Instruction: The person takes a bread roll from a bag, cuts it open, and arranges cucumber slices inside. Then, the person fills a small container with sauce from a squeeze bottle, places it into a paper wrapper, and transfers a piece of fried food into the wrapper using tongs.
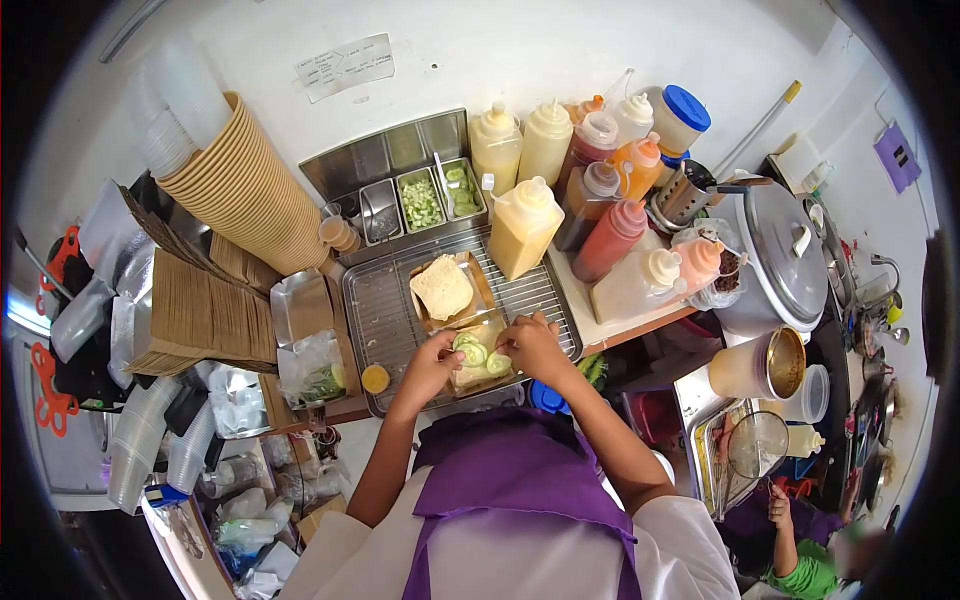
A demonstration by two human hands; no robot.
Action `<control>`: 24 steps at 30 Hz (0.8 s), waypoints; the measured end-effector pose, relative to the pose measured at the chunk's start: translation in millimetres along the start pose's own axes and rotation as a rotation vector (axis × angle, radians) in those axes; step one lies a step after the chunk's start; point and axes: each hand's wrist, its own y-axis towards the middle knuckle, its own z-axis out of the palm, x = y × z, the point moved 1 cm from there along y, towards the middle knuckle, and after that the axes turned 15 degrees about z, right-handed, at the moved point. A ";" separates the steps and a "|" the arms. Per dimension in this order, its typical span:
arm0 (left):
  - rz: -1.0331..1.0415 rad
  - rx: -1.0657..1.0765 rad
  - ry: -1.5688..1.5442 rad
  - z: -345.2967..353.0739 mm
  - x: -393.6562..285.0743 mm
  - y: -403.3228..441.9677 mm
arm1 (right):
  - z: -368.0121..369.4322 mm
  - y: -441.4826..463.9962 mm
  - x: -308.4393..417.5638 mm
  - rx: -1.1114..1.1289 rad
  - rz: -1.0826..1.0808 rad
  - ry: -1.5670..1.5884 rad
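My left hand (428,370) is closed, its fingertips against pale green cucumber slices (470,349) above a bread slice. My right hand (535,348) reaches in from the other side, thumb and fingers pinching another cucumber slice (497,364). Below the hands, the bread slice (468,380) lies in the near half of an open brown carton. A second bread slice (442,288) lies in the far half. The carton rests on a wire rack (400,262) in a metal tray. A small cup of orange-yellow sauce (375,378) stands left of my left hand.
Metal bins of chopped vegetables (420,200) sit behind the rack. Several sauce bottles (525,228) crowd the right. Stacked brown cartons (205,310) and paper cups (230,185) stand left. At lower right, another person's hand (780,508) is near a round strainer (757,445).
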 end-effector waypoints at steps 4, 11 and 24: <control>-0.010 -0.025 -0.025 -5.5 0.0 1.0 | 9.3 2.0 6.2 0.015 -0.026 -0.051; -0.024 0.012 -0.018 -4.0 0.9 -2.1 | 5.2 -7.7 19.6 -0.117 -0.023 0.191; -0.068 -0.034 -0.171 -0.1 -5.7 -6.5 | 33.9 -7.0 19.8 0.009 -0.053 0.557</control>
